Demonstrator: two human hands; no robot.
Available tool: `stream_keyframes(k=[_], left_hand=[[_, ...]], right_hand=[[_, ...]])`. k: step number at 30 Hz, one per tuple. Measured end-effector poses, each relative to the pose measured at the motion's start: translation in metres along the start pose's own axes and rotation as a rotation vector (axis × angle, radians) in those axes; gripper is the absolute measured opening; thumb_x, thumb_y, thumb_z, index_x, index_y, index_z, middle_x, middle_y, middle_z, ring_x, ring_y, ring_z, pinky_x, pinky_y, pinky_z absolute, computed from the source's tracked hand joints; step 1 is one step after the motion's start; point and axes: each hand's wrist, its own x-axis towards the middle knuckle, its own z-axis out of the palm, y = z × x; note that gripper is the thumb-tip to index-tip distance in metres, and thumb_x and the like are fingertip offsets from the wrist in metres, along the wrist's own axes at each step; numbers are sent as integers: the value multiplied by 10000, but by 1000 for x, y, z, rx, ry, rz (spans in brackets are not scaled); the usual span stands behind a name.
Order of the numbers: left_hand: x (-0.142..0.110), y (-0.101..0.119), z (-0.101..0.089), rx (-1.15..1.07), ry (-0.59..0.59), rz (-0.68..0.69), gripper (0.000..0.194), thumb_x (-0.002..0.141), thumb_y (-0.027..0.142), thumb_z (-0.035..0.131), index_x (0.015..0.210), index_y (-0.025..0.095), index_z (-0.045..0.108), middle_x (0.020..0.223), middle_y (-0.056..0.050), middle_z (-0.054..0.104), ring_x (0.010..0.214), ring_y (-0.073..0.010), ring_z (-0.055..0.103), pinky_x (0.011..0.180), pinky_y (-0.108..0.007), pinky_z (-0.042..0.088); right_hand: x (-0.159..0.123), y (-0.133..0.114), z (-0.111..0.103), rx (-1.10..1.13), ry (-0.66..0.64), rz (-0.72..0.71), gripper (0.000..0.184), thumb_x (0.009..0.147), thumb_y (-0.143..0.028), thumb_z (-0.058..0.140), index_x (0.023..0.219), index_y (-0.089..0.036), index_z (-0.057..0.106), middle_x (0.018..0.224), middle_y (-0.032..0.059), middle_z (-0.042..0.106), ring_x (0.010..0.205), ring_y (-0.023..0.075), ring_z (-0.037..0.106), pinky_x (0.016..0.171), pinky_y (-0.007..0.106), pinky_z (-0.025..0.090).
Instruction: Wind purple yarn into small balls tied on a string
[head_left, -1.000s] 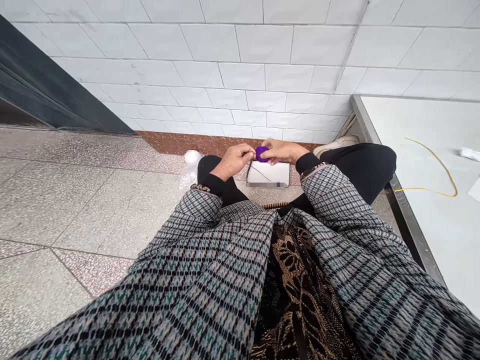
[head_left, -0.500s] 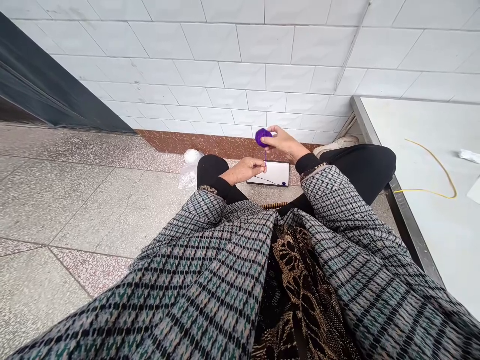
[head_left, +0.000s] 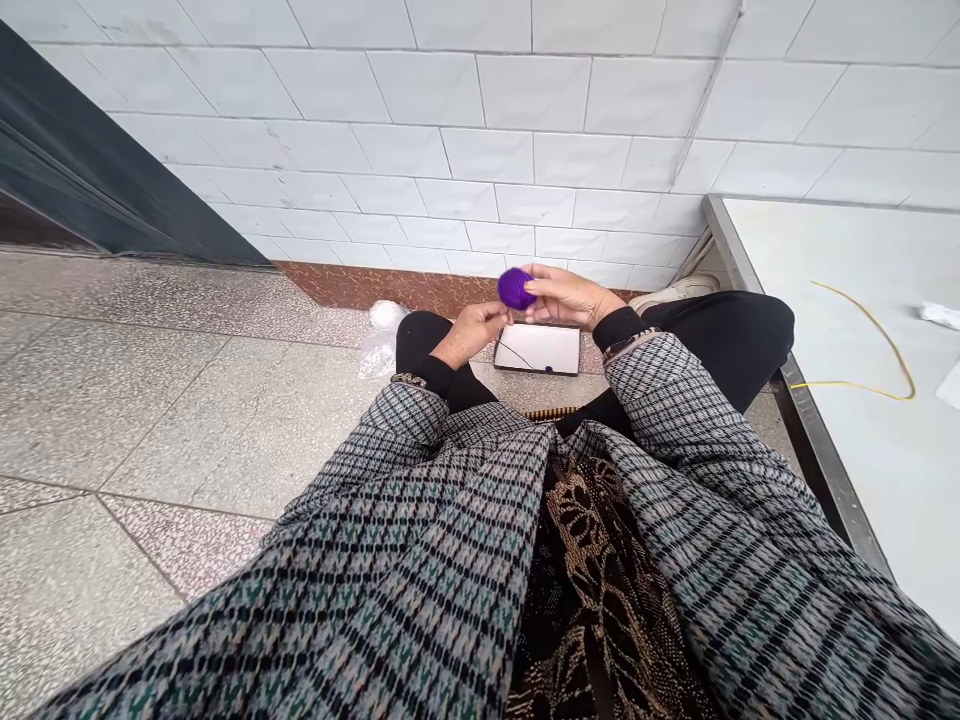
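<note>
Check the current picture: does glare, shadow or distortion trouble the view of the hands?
Head view: soft, even light, no strong glare on the purple ball, left hand or right hand; head view: wide-angle look, checked jacket looming large, hands small, fine finger detail lost.

Left forearm (head_left: pixel 397 425) and right forearm (head_left: pixel 667 380) reach forward and converge. Left hand (head_left: pixel 472 335): thumb and fingertips pinched together. Right hand (head_left: pixel 568 294): just beside it, slightly higher, thumb and leftward-pointing fingers curled in a grip.
</note>
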Motion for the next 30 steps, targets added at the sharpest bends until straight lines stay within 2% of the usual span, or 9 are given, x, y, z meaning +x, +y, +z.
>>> stream_keyframes(k=[5,8,12,14,17,19,21,26,30], left_hand=[[-4,4,13,129,-182,-7,195,831,308,556,761,147,639,572,37,482,525,-94,400,556,-230,328],[-4,8,14,232,-224,45,207,829,307,550,748,148,655,634,16,564,593,-114,468,617,-243,365],[-3,15,8,315,-230,127,199,835,292,547,770,156,677,718,-5,649,694,-139,556,697,-255,417],[-3,19,1,343,-177,176,187,837,271,545,782,155,682,783,-21,678,747,-147,585,738,-263,436],[0,25,-9,364,-64,232,169,839,236,543,783,150,677,842,-42,688,799,-158,603,790,-283,457],[3,27,-11,363,-7,238,155,844,215,540,780,150,666,840,-43,679,800,-161,600,804,-294,466],[5,26,-9,343,66,205,150,858,193,523,789,153,650,838,-41,671,788,-156,590,797,-295,475],[8,17,3,287,329,117,149,872,140,496,780,170,610,845,-38,661,818,-158,582,811,-294,480],[11,13,4,215,405,94,148,878,137,488,788,177,599,810,-26,643,793,-152,572,773,-275,474]], right_hand=[[9,3,-1,49,218,-15,291,876,-161,681,1074,-186,468,777,-19,658,588,89,654,640,251,616],[13,5,-1,-4,334,-8,333,874,-122,656,1131,-199,460,763,-23,643,542,74,597,577,214,580],[13,8,-2,-228,442,58,383,851,-68,649,1165,-201,474,695,-20,595,485,76,503,452,169,467],[11,10,-3,-362,424,114,381,808,-47,679,1117,-186,507,709,0,598,501,84,504,430,170,433],[8,11,-2,-526,270,195,356,724,-28,738,1010,-164,576,770,32,626,571,107,559,462,195,475],[7,11,0,-528,130,218,320,714,-20,734,971,-159,604,809,34,642,603,107,580,504,203,512],[6,11,3,-456,57,219,277,744,-23,709,963,-161,610,823,20,645,599,89,574,526,194,525],[7,12,8,-279,84,167,215,797,-24,671,946,-165,604,860,6,633,585,57,546,524,165,516],[5,11,9,-218,95,98,263,787,-32,701,989,-181,623,941,20,648,694,77,588,579,169,541]])
